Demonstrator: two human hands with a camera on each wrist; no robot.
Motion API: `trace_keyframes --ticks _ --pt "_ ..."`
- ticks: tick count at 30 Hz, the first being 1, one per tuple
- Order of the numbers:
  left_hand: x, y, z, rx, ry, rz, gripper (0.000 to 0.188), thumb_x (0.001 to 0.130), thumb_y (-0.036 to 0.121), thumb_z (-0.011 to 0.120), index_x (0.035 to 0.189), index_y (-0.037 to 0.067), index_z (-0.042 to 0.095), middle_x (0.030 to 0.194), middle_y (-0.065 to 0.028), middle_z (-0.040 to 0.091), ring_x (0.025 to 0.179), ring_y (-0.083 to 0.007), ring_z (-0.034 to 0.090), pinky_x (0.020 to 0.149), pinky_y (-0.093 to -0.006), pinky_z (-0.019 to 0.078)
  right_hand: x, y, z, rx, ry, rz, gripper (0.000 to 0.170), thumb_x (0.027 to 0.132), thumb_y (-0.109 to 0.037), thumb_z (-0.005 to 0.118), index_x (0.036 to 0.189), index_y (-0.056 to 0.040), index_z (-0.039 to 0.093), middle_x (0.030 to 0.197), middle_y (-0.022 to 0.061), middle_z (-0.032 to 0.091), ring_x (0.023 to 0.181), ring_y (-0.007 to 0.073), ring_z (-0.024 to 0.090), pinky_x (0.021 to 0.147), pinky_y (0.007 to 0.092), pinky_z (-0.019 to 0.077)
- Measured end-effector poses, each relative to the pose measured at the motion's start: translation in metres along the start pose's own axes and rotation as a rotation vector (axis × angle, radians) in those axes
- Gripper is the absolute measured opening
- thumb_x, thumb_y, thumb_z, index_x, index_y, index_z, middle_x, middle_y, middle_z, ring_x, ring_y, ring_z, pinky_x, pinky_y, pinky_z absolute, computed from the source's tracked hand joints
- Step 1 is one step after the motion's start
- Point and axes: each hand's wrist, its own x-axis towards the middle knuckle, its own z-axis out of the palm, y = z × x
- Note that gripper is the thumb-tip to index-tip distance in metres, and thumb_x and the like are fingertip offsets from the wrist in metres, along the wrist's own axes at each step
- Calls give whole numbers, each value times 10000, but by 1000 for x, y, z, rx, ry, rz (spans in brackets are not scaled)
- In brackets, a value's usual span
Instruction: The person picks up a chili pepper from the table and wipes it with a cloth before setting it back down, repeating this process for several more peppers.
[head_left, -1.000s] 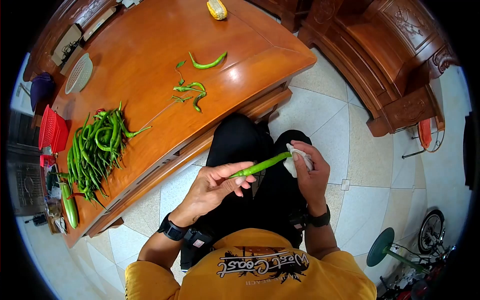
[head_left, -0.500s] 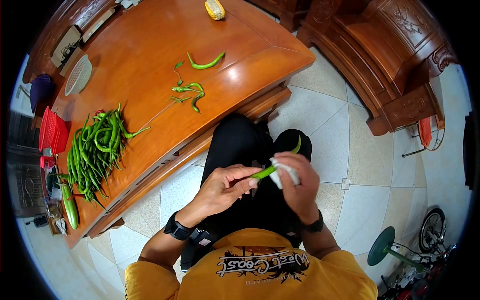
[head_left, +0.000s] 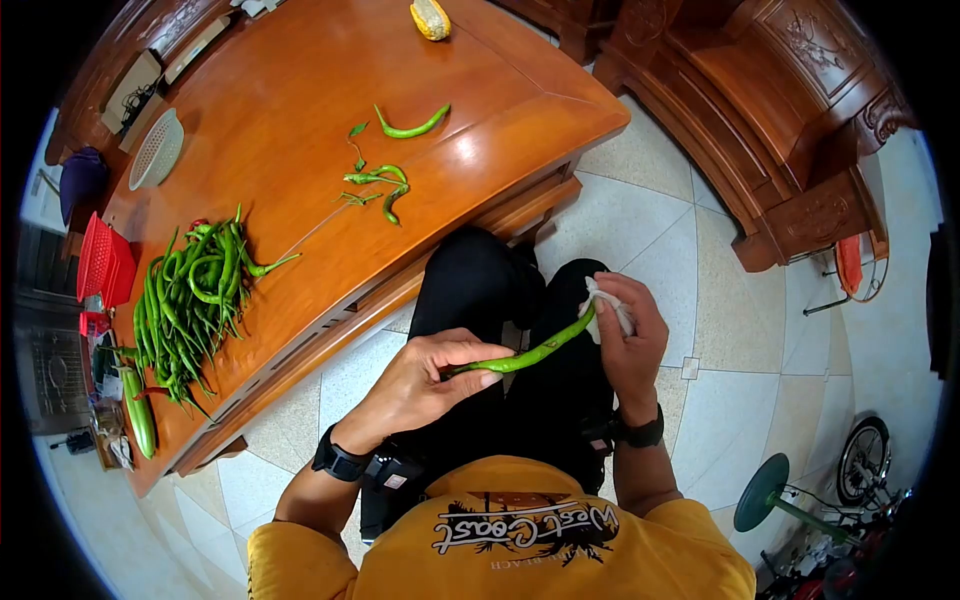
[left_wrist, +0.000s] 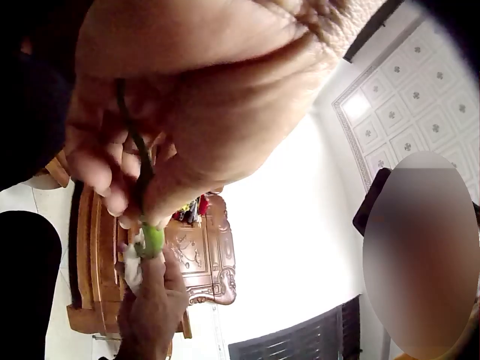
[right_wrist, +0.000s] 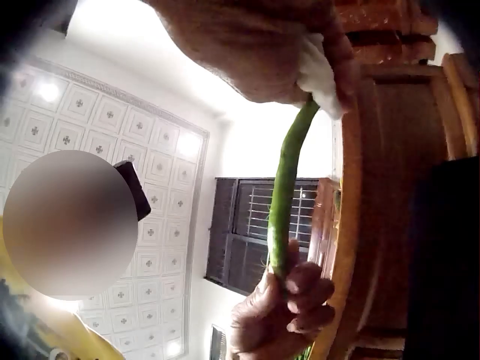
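A long green chili pepper (head_left: 535, 356) stretches between both hands over the person's lap. The left hand (head_left: 418, 380) pinches its stem end between thumb and fingers; in the left wrist view the dark stem (left_wrist: 136, 139) runs back under the palm. Around the other end, the right hand (head_left: 630, 335) holds a crumpled white cloth (head_left: 602, 303), with the thumb pressing toward the pepper. In the right wrist view, the cloth (right_wrist: 319, 79) wraps the pepper's tip, which it hides, while the pepper's middle (right_wrist: 285, 176) shows bare between the hands.
On the wooden table (head_left: 300, 120) lie a heap of green chilies (head_left: 195, 300), a few loose ones (head_left: 385, 185), a single curved chili (head_left: 415, 125) and a yellow corn-like piece (head_left: 430, 20). A red basket (head_left: 105, 260), a pale basket (head_left: 158, 150) and a long green vegetable (head_left: 140, 415) stand leftward.
The right hand with the cloth slid from the pepper's tip toward the left hand, then back out to the tip. The left hand kept its pinch, shifting slightly.
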Motion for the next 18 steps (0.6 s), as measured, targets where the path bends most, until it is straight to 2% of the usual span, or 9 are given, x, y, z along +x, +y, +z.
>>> trace_keyframes --ticks 5,9,15,18 --pt "2 -4 1 -7 17 2 271 858 61 681 1129 62 688 909 -70 653 793 -123 586 669 -238 463 -3 -16 1 -28 -61 -138 181 856 7 614 1035 -3 639 1043 158 666 925 259 655 788 320 516" --pt "2 -2 -1 6 17 -12 261 862 28 664 1121 59 682 895 -69 638 815 -143 605 734 -251 465 -4 -21 0 4 -90 -154 180 853 7 615 1031 -2 639 1043 157 666 926 260 655 793 320 514" --pt "0 1 -3 3 -16 -13 269 863 33 666 1129 68 683 895 -59 638 820 -137 603 737 -250 463 2 -12 -7 -16 10 -77 161 862 4 611 1020 4 640 1040 161 662 927 245 653 787 317 513" --pt "0 0 -3 -18 10 4 267 863 35 670 1128 64 684 895 -59 638 810 -131 601 729 -251 465 1 -11 -5 -61 -12 -142 159 862 6 610 1018 5 639 1047 162 660 927 247 650 785 315 512"
